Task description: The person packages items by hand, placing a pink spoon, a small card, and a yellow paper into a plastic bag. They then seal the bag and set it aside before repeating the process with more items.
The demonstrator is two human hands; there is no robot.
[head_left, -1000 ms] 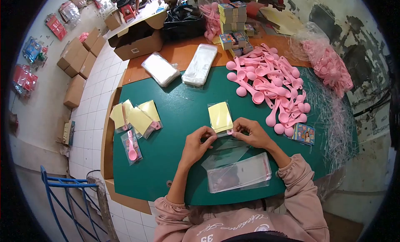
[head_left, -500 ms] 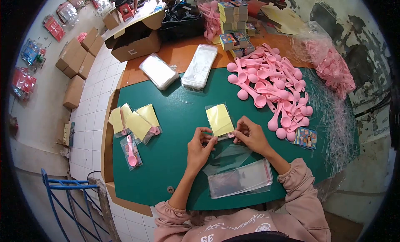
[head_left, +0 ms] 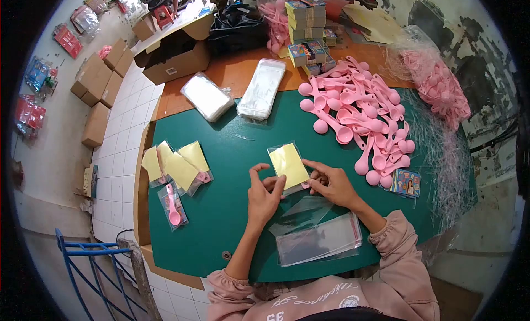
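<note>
- Counter [head_left: 221, 227]: the green surface viewed through my head camera; it bears the items listed below.
- Heap of pink spoons [head_left: 359, 117]: loose and tangled, toward the far right.
- Yellow-backed packets [head_left: 183, 170]: an overlapping group at left; a spoon-side-up packet [head_left: 173, 209] lies along its near side.
- Clear sleeves [head_left: 317, 242]: a flat, slightly fanned pile by the near edge, between my forearms.
- Right hand [head_left: 334, 187]: thumb and fingers pinching the held packet at its near right corner.
- Left hand [head_left: 264, 198]: thumb against the packet's near left edge, forefinger raised and spread away; I cannot tell whether the remaining fingers press from beneath.
- Held packet [head_left: 289, 164]: clear film around a yellow card, slightly askew, between my two hands and beyond the clear sleeves.
- Picture cards [head_left: 406, 184]: face up, just nearer than the heap.
- Pink tip [head_left: 305, 185]: visible at the held packet's near right corner, beside my right fingers.
</note>
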